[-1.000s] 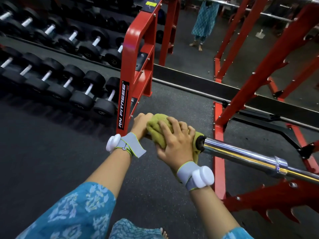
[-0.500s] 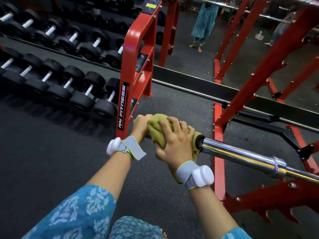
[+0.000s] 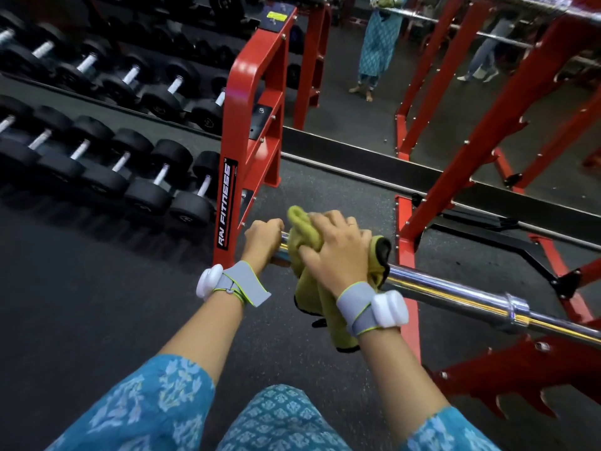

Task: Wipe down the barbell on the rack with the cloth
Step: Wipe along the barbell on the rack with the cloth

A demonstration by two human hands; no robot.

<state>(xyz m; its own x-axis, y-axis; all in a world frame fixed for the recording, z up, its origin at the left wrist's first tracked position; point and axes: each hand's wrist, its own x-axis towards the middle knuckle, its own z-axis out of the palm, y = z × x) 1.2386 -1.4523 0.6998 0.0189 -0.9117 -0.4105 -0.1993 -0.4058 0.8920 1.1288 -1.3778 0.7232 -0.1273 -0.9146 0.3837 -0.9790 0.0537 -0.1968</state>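
A chrome barbell (image 3: 455, 292) runs from the middle of the view down to the right edge, resting on the red rack (image 3: 487, 131). A yellow-green cloth (image 3: 312, 288) with a dark edge is wrapped over the bar's left sleeve and hangs below it. My right hand (image 3: 335, 255) grips the cloth around the sleeve. My left hand (image 3: 261, 237) curls around the bare tip of the sleeve just left of the cloth. Both wrists carry grey straps with white pods.
A red dumbbell stand (image 3: 247, 135) with rows of black dumbbells (image 3: 136, 177) stands to the left. A wall mirror (image 3: 406, 92) ahead reflects a person and the rack. More red rack frame (image 3: 520, 379) lies low on the right. Dark rubber floor (image 3: 81, 304) lies below.
The cloth and my right hand have slid a little to the right along the sleeve, uncovering the chrome tip, which my left hand now holds. More cloth hangs below the bar.
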